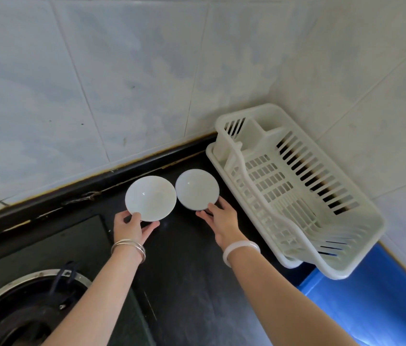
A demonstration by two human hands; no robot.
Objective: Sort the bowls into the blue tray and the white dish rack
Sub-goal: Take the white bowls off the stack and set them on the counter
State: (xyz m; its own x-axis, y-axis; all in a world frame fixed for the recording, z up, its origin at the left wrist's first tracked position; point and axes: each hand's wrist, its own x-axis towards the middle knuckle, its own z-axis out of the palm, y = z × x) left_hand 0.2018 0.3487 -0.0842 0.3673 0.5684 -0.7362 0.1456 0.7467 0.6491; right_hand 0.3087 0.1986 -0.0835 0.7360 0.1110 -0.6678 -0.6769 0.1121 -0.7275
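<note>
Pale wall tiles back a black countertop where two white bowls sit rim to rim. Left hand pinches the near rim of the left bowl; right hand clasps the right bowl. At right, the empty white dish rack overlaps the blue tray, cut off by the frame. Gas burner lies partly cropped, near left.

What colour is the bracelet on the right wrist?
Milky white, a smooth bangle, seen in the head view.
</note>
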